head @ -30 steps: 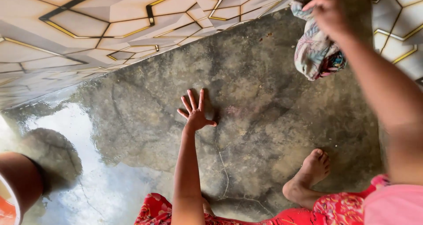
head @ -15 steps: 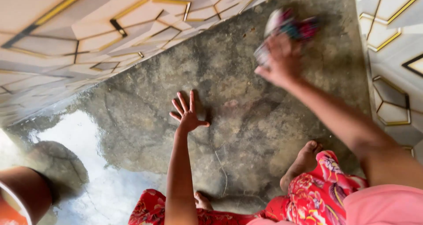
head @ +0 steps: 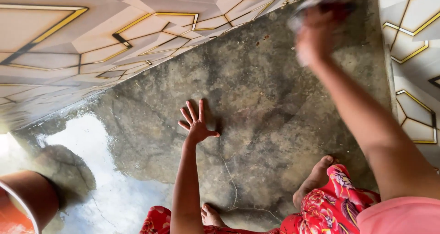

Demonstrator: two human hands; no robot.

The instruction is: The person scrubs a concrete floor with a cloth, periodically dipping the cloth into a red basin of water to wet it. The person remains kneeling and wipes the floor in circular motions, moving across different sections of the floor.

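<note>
My left hand (head: pixel 196 123) rests flat on the wet grey concrete floor (head: pixel 256 101), fingers spread, holding nothing. My right hand (head: pixel 316 32) is stretched out to the far top of the view, closed on a patterned cloth (head: pixel 327 0) that is blurred with motion and mostly hidden behind the hand. The cloth is down at the floor near the tiled wall. My bare foot (head: pixel 316 176) and red flowered garment (head: pixel 332 206) show at the bottom.
Cream wall tiles with gold and black lines (head: pixel 91 37) run along the left and top, and more tiles (head: pixel 412 41) stand at the right. A shiny wet patch (head: pixel 91 170) covers the floor at lower left. An orange-brown bucket (head: pixel 23 199) sits in the bottom left corner.
My right hand has carried the cloth from the upper right, swept it left, and now pushed it farther away toward the top. My left hand has stayed planted on the floor.
</note>
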